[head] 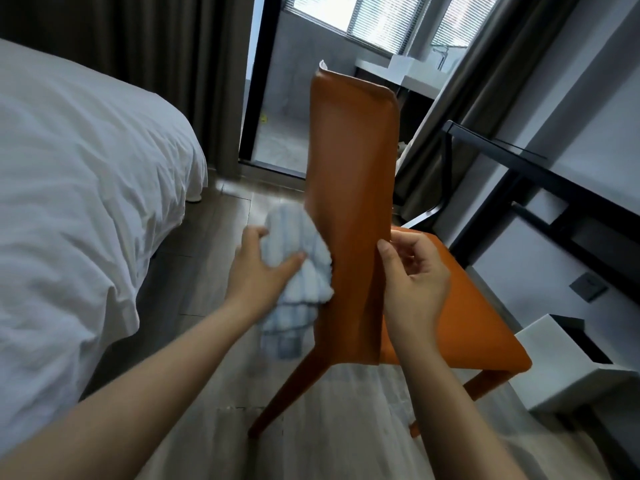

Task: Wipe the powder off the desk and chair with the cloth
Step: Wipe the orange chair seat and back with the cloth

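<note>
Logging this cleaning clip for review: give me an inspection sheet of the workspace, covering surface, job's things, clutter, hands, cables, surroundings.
Surface: black desk at right, top seen edge-on; powder not discernible.
Job's things: orange chair, backrest's rear toward camera; striped cloth against its left edge.
Clutter: white box right of the chair.
Hands: left hand grips the cloth; right hand, thumb at backrest's right edge, grip unclear.
Cables: nothing seen.
Surroundings: bed, curtains, window, wood floor.

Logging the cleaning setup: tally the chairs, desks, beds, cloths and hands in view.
Chair: 1
Desk: 1
Bed: 1
Cloth: 1
Hands: 2 (left hand, right hand)
Total: 6
</note>
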### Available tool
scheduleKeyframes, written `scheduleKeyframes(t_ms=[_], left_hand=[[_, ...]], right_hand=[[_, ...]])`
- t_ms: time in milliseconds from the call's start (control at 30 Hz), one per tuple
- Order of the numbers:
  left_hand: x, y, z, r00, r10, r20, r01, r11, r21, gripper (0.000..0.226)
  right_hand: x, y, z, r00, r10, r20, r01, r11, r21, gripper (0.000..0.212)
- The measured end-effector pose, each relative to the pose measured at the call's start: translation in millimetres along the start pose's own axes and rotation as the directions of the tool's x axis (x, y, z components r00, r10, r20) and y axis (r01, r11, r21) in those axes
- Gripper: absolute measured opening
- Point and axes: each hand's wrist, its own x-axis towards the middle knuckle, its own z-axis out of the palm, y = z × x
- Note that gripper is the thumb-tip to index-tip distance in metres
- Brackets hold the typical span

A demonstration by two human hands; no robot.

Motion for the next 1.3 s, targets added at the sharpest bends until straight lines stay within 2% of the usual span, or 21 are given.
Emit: scheduleKeyframes(t_ms=[100,200,300,400,733,933,1167,1300], left_hand=[[22.2,51.9,-25.6,0.983,0.163,-0.086,-0.169,0.984,-0.063,0.059],[35.4,92.7,-43.4,0.953,0.268,-0.139,-0.281,0.956,-0.082,0.061],[43.3,121.6,-49.9,0.925,0.319,-0.206,-0.342,0.936,-0.085,0.060],[50.3,140.3,-42.0,0.925,0.328,-0.191,-0.348,0.933,-0.087,0.064],[55.5,102.0,-3.0,0.964,0.191,-0.188,-0.218,0.966,-0.137,0.059],[58.8,47.0,22.6,0.997,-0.006,-0.073,-0.003,0.991,-0.132,0.054],[39.1,-15.1,56.7,0.982,-0.185,0.033,0.187,0.981,-0.046,0.047],[28.1,-42.3,70.9,0.968,-0.242,0.062,0.240,0.970,0.034,0.045]], right_hand=[[-1.2,-2.2,0.3,1.000,-0.005,-0.010,0.005,1.000,0.004,0.006],[-1.9,-4.9,0.2,1.000,0.008,-0.008,-0.009,1.000,-0.004,0.006],[-1.6,-6.3,0.2,1.000,0.024,-0.002,-0.024,1.000,-0.012,0.006],[-1.1,-6.4,0.4,0.999,0.035,0.000,-0.035,0.999,-0.017,0.006],[-3.2,-5.2,-2.7,0.999,0.031,0.011,-0.031,0.999,0.005,0.010],[-3.6,-2.3,-3.3,1.000,0.014,0.003,-0.014,1.000,0.009,0.009],[-4.2,0.0,-2.1,1.000,-0.014,-0.017,0.014,1.000,0.006,0.013],[-4.1,1.4,-2.3,1.000,-0.025,-0.018,0.026,0.999,0.020,0.010]])
